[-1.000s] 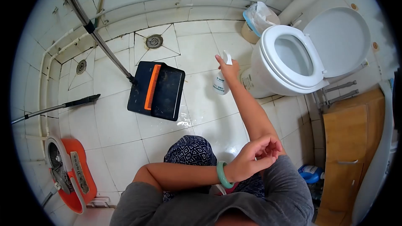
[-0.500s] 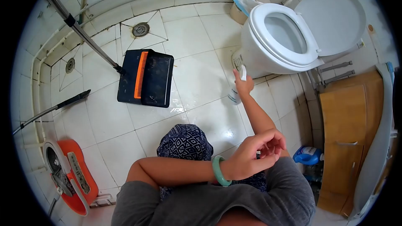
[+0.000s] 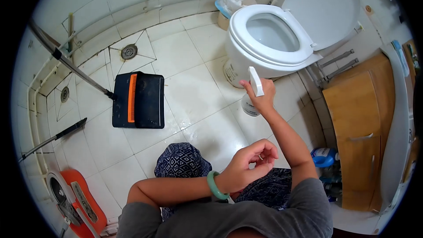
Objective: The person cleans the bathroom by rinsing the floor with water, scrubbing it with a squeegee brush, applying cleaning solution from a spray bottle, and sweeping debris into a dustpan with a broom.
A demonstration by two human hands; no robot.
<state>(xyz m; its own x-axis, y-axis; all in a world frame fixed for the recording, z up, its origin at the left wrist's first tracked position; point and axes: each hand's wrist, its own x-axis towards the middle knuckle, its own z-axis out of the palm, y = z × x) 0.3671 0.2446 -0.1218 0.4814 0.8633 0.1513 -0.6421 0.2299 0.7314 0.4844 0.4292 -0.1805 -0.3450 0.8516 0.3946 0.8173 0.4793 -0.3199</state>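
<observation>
My right hand (image 3: 264, 97) is wrapped round the neck of a spray bottle (image 3: 250, 105) with a white trigger head, held upright below the toilet (image 3: 282, 28). The toilet's lid and seat differ: the lid is raised and the seat is down. My left hand (image 3: 246, 167), below a green bangle (image 3: 214, 185) on the wrist, is in front of my body with its fingers curled. Whether anything lies within those fingers cannot be made out.
A black dustpan (image 3: 149, 101) with an orange comb edge stands on the tiles. Left are a squeegee (image 3: 68, 130) and an orange mop bucket (image 3: 83, 194). A lined bin (image 3: 224, 20) is behind the toilet; a wooden cabinet (image 3: 354, 128) and blue bottle (image 3: 324, 156) are right.
My right hand has raised the spray bottle closer to me, and its trigger head shows larger. The view has shifted, and my left hand keeps its curled pose.
</observation>
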